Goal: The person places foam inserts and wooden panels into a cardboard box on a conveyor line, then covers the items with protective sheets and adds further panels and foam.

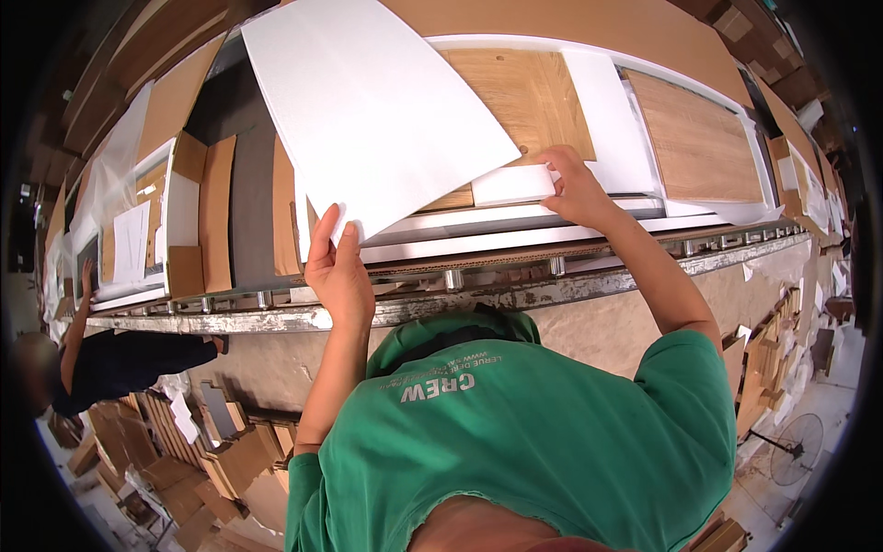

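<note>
A large white foam sheet (368,110) lies slanted over the open carton in front of me. My left hand (340,271) pinches its near corner between thumb and fingers. To the right, my right hand (578,191) is closed on the end of a small white foam piece (510,185), beside a wood-grain panel (524,92). This panel lies partly under the large sheet. Along the carton's near side run white foam edging (432,247) and a grey strip.
The carton rests on a roller conveyor with a worn metal rail (414,301). Another wood-grain panel (694,138) lies at the right. On the left, a co-worker (110,368) reaches toward another open carton (184,202). Cardboard scraps (248,478) and a fan (796,449) stand behind me.
</note>
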A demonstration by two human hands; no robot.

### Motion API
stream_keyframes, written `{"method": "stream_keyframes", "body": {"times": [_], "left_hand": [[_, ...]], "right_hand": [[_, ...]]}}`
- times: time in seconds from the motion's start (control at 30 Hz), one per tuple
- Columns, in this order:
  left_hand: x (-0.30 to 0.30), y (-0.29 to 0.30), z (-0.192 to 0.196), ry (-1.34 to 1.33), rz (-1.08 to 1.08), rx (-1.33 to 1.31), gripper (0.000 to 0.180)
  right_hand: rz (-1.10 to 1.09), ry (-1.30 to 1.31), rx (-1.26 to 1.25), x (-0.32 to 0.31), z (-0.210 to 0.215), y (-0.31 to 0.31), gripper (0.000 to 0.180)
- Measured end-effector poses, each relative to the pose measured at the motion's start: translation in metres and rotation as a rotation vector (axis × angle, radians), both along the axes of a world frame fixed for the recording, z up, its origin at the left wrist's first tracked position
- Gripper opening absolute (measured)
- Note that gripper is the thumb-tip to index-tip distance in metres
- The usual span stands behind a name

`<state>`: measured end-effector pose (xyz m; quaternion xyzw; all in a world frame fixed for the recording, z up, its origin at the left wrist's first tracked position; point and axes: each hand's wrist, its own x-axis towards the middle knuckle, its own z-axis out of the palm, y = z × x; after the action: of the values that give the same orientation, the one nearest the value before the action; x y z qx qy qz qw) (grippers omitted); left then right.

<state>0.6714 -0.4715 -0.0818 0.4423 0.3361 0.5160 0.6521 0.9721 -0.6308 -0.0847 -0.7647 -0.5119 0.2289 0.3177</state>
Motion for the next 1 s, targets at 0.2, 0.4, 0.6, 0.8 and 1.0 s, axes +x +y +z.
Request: {"method": "stream_keyframes", "body": {"times": [0.2, 0.4, 0.6, 0.8, 1.0], "left_hand": [[0.013, -0.003, 0.017, -0.059, -0.088, -0.067, 0.048], [0.091, -0.027, 0.026, 0.375, -0.479, 0.232, 0.081], [0.146, -0.032, -0.006, 0.775, -0.574, 0.601, 0.093], [0.164, -0.024, -0.03, 0.78, -0.6, 0.805, 0.092], [0.164, -0.016, -0.018, 0.843, -0.682, 0.711, 0.092]], "right_hand": [[0.016, -0.365, -0.045, 0.004, -0.015, -0.007, 0.066], [-0.043, -0.339, -0.15, 0.005, 0.002, -0.012, 0.072], [0.042, -0.373, -0.078, 0.03, 0.005, -0.038, 0.062], [0.068, -0.43, -0.152, 0.033, 0.006, -0.045, 0.049], [0.171, -0.364, -0.081, 0.057, -0.001, -0.055, 0.048]]}}
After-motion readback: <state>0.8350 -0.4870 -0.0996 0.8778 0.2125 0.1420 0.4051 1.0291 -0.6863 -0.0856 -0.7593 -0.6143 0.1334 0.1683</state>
